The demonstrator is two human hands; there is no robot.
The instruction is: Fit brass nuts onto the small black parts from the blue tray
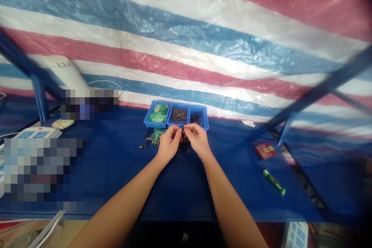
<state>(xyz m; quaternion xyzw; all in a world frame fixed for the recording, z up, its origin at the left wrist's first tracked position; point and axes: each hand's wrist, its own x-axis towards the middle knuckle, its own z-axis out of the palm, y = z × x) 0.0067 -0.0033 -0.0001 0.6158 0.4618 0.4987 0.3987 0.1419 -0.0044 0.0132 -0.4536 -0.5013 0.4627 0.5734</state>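
Note:
My left hand [169, 142] and my right hand [197, 138] meet fingertip to fingertip over the blue table [122, 170], just in front of a row of three small blue bins [176, 115]. Both hands have fingers pinched together on something too small to make out. The left bin holds green bags [158, 113], the middle one small brownish parts [178, 114], the right one dark parts [196, 117]. A green circuit board [156, 134] and several loose small metal parts [147, 142] lie on the table left of my left hand.
A red box [265, 150] and a green lighter [273, 181] lie to the right. A white power strip [35, 134] and a white lamp base [62, 124] are at the left. Blue shelf struts [316, 93] slant at both sides. A striped tarp [186, 27] hangs behind.

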